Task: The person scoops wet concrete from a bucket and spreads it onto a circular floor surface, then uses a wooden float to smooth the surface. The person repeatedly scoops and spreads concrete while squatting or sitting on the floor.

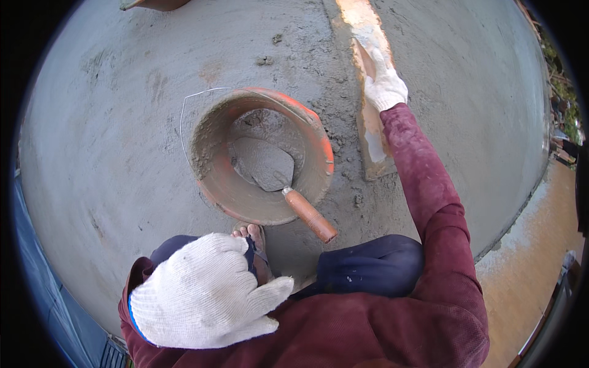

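Observation:
My right hand [385, 86], in a white knitted glove, grips a long cement-smeared wooden board [374, 138] that lies along the wet grey surface to the right. My left hand [199, 294], in a similar glove with a blue cuff edge, is raised near my chest. Some of its fingers curl loosely, others stick out apart, and nothing shows in them. Between my hands, farther forward, stands an orange bucket [328, 138] caked with cement. A trowel [310, 214] rests in it, its blade in the bucket and its wooden handle over the near rim.
Smoothed wet cement [116, 122] spreads around, with rough crumbs beside the board. Part of another container [161, 5] shows at the top left edge. Blue sheeting [46, 276] lies at the far left, and tan ground [521, 227] at the right. My foot [251, 233] is close behind the bucket.

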The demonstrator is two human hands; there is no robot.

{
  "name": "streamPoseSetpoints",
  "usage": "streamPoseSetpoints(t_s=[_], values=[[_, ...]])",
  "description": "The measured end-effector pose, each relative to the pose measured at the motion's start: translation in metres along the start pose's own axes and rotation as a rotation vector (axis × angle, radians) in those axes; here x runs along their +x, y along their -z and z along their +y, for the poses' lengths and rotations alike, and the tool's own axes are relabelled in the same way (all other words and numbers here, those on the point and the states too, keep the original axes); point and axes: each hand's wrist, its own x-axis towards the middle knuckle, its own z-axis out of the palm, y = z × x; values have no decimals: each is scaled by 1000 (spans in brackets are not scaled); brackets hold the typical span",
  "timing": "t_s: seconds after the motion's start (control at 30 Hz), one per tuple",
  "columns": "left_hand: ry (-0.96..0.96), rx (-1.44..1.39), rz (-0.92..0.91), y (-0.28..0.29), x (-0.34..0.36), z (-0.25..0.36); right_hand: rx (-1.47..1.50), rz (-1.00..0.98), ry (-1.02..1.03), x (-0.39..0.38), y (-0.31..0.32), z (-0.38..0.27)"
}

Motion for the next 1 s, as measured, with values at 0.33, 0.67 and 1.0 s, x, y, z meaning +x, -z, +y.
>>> streamPoseSetpoints(t_s=[0.33, 0.67, 1.0], values=[[18, 2, -36, 10, 20, -14, 25, -123, 47, -90, -13, 58], [54, 59, -386, -10, 53, 18, 205, -56, 178, -94, -10, 15], [100, 119, -257, -41, 41, 57, 138, -201, 122, -289, 0, 75]])
